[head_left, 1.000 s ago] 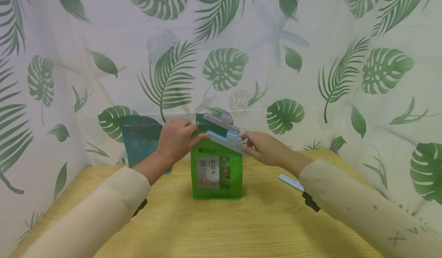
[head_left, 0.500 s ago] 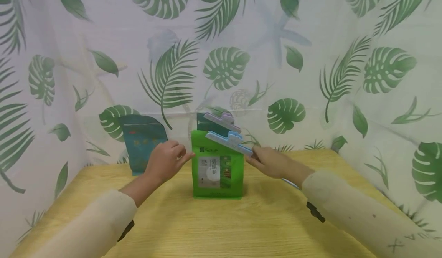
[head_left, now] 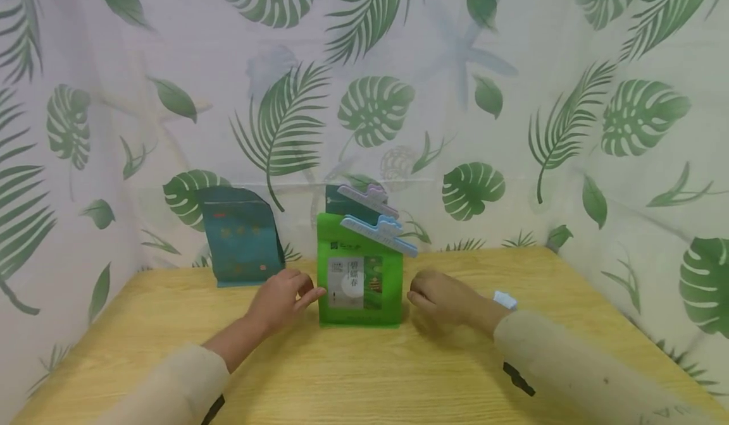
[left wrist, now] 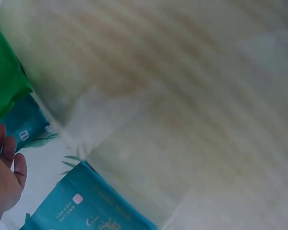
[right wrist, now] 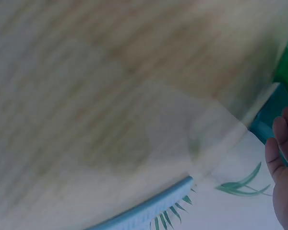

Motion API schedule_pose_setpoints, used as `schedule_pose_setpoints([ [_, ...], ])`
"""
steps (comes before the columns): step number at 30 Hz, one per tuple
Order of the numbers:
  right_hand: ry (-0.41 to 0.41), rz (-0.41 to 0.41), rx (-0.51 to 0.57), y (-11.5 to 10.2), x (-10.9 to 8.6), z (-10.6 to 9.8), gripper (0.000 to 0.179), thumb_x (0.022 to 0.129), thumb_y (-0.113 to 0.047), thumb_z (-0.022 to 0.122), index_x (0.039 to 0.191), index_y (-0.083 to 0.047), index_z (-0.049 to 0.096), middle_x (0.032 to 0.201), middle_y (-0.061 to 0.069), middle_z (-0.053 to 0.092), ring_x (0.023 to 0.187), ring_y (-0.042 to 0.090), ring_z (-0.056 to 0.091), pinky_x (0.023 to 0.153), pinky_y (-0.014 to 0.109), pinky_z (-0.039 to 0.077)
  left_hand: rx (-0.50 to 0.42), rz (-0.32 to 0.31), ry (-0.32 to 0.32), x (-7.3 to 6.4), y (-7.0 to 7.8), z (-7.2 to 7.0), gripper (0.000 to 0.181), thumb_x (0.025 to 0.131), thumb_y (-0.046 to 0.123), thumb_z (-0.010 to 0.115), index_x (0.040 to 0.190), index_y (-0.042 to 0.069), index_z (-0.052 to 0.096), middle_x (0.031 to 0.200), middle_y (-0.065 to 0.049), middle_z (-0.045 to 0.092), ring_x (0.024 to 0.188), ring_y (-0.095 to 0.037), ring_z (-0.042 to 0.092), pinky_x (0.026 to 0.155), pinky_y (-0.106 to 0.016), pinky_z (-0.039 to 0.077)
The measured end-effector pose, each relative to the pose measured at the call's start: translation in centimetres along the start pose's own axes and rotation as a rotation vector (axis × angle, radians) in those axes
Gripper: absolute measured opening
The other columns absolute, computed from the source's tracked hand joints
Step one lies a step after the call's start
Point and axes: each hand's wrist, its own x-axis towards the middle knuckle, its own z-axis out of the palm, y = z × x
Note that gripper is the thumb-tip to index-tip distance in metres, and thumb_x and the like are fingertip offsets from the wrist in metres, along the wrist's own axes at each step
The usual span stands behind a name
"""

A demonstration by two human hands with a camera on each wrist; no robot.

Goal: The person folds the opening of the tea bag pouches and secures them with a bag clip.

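A green tea bag [head_left: 359, 283] stands upright mid-table, a light blue bag clip [head_left: 378, 230] slanting across its top right corner. By its lower left edge is my left hand [head_left: 281, 298], fingers loosely bent, the thumb tip at the edge; contact is hard to tell. My right hand [head_left: 441, 298], slightly blurred, is just off the lower right side and grips nothing. Behind the green bag, mostly hidden, stands a teal bag [head_left: 336, 200] with a purple clip [head_left: 367, 198] across its top. The left wrist view catches my left fingers [left wrist: 8, 149] beneath the green bag's edge.
Another teal bag [head_left: 242, 238] without a visible clip stands at the back left. A pale blue clip [head_left: 504, 299], partly covered by my right forearm, lies on the wooden table [head_left: 353, 381]. A leaf-print cloth [head_left: 398, 153] hangs behind.
Both hands have left the blue clip, which stays on the green bag. They have come down to either side of the bag's lower half.
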Motion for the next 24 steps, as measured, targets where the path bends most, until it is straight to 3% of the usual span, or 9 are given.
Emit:
schedule_pose_setpoints([
  [4, 0.015, -0.075, -0.055, -0.2, -0.6, 1.5, 0.024, 0.102, -0.015, 0.049, 0.086, -0.013, 0.066, 0.083, -0.005, 0.057, 0.075, 0.01, 0.053, 0.073, 0.033, 0.05, -0.037, -0.053, -0.135, -0.5, -0.4, 0.7, 0.025, 0.092, 0.04, 0.071, 0.083, 0.017, 0.066, 0.079, 0.008, 0.06, 0.073, -0.007, 0.053, 0.067, -0.027, 0.048],
  [8, 0.041, -0.101, -0.074, -0.2, -1.0, 2.3, 0.021, 0.103, -0.019, 0.05, 0.09, -0.016, 0.067, 0.087, -0.006, 0.056, 0.077, 0.007, 0.05, 0.073, 0.031, 0.049, -0.091, -0.046, -0.217, -0.8, -1.0, 1.0, 0.022, 0.09, 0.036, 0.074, 0.086, 0.016, 0.067, 0.08, 0.007, 0.061, 0.075, -0.007, 0.054, 0.067, -0.028, 0.048],
  [12, 0.083, -0.116, -0.033, -0.3, -0.9, 2.5, 0.022, 0.105, -0.022, 0.049, 0.091, -0.017, 0.066, 0.087, -0.006, 0.057, 0.078, 0.008, 0.052, 0.074, 0.031, 0.049, -0.137, 0.014, -0.25, -0.7, -1.3, 1.1, 0.02, 0.09, 0.032, 0.075, 0.085, 0.015, 0.066, 0.077, 0.007, 0.057, 0.071, -0.008, 0.051, 0.064, -0.026, 0.044],
  [17, 0.075, -0.117, -0.013, -0.3, -0.7, 2.4, 0.027, 0.105, -0.027, 0.05, 0.09, -0.014, 0.069, 0.089, -0.002, 0.063, 0.083, 0.012, 0.059, 0.077, 0.035, 0.053, -0.142, 0.093, -0.289, -0.3, -1.3, 1.4, 0.019, 0.092, 0.031, 0.072, 0.084, 0.013, 0.071, 0.074, 0.006, 0.057, 0.068, -0.007, 0.047, 0.062, -0.025, 0.041],
  [24, 0.1, -0.098, 0.05, 0.2, -0.4, 2.7, 0.021, 0.102, -0.025, 0.056, 0.091, -0.011, 0.068, 0.084, -0.003, 0.066, 0.077, 0.011, 0.061, 0.073, 0.032, 0.053, -0.15, 0.1, -0.282, 0.0, -1.5, 1.8, 0.017, 0.094, 0.028, 0.071, 0.091, 0.013, 0.078, 0.08, 0.005, 0.068, 0.072, -0.006, 0.056, 0.064, -0.025, 0.045],
])
